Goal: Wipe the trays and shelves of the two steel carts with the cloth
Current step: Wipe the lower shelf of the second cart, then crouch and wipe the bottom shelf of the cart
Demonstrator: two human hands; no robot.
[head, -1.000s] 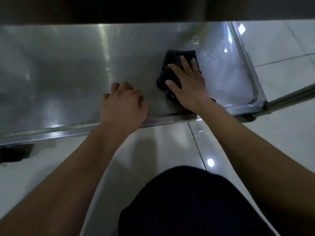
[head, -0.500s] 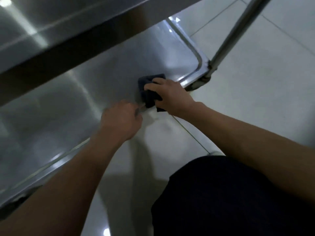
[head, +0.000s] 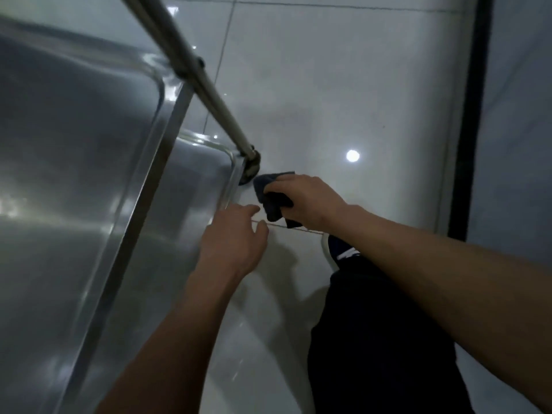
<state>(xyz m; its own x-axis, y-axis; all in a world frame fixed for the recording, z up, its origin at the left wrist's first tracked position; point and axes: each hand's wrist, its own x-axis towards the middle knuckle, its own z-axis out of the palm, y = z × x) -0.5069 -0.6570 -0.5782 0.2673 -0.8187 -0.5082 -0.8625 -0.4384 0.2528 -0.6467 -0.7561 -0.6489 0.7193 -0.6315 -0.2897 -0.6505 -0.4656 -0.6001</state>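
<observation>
Head view: right hand [head: 307, 201] grips bunched cloth [head: 273, 201], hanging downward; left hand [head: 233, 243] loosely open.

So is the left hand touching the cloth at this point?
Apart. The head view shows pale floor between the left hand, whose fingers lie loose, and the dark cloth bunched in the right hand.

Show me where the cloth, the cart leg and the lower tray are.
cloth [head: 273, 201]: head view, on the dark fold below the right hand's fingers.
cart leg [head: 209, 91]: head view, mid-length on the round steel tube.
lower tray [head: 191, 186]: head view, on its bare steel floor near the corner.
</observation>
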